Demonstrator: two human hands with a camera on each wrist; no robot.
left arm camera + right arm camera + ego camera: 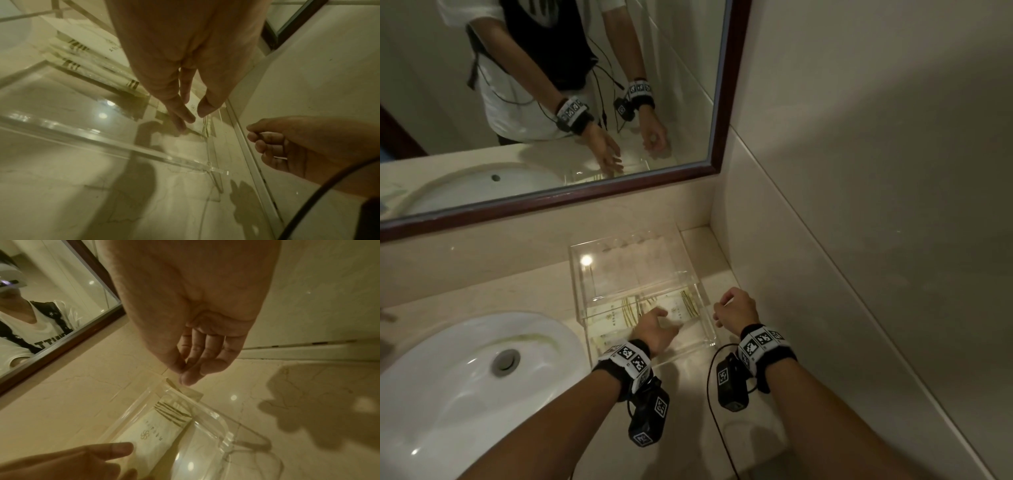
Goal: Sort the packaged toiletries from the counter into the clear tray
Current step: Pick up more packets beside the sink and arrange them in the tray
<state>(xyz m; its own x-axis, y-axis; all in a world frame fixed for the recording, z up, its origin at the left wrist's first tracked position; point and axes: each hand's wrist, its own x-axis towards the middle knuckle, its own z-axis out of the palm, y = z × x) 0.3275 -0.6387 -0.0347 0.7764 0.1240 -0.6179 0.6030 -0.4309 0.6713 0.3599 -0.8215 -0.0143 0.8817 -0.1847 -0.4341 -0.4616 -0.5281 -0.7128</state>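
Your left hand (654,330) reaches into the clear, hard-walled tray (690,270) at frame center, fingers straight on flat white striped packets (681,308). Your right hand (736,310), loosely curled and holding nothing, hovers just right of the tray's wall, over bare glossy marble counter (726,253).

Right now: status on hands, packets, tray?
Left hand open, fingers in the clear tray over a packet. Right hand loosely curled, empty, beside tray. Packets lie in front compartment; nothing in the way.
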